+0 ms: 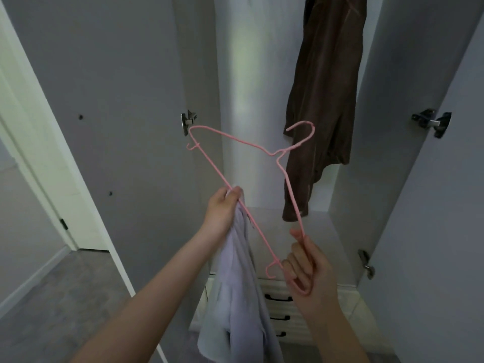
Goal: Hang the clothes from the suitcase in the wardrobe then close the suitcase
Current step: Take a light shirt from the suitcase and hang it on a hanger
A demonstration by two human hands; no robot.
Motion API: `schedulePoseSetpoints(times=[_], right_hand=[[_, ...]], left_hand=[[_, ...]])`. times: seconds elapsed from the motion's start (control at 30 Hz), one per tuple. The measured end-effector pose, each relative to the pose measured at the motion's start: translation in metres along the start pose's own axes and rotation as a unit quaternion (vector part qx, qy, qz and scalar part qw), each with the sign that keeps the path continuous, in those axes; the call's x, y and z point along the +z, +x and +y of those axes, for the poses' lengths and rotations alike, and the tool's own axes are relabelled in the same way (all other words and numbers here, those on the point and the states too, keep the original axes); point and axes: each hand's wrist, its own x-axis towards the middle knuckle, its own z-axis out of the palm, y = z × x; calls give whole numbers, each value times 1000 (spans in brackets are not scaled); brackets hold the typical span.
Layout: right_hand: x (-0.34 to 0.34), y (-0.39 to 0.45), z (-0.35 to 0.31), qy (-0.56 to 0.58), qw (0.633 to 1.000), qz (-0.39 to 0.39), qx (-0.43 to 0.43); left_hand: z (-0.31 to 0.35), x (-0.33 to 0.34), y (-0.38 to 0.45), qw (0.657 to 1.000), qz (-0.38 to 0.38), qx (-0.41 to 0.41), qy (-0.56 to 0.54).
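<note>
Wardrobe (262, 74) open ahead, brown garment (324, 100) already hanging far right. Pink hanger (237, 195) lies tilted between my hands, hook far-right, long bar running far-left to near-right. My left hand (225, 205) pinches the bar together with the pale shirt (238, 297), which droops below. My right hand (306, 268) curls round the hanger's near corner, nearer the open shoulder end.

Both forearms bare, no sleeves, rings or watch visible.
</note>
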Motion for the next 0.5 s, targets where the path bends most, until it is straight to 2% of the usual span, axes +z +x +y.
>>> schedulePoseSetpoints(times=[0.1, 0.23, 0.4, 0.5], right_hand=[[-10, -1, -3, -42, 997, 4, 68], [-25, -9, -7, -40, 974, -73, 213], [-41, -13, 3, 71, 950, -168, 255], [-43, -15, 11, 89, 945, -176, 262]], left_hand=[[-1, -1, 0, 999, -30, 2, -12], [-4, 0, -8, 992, -120, 39, 6], [-12, 3, -22, 957, -272, 85, 47], [-19, 5, -25, 950, -295, 86, 61]])
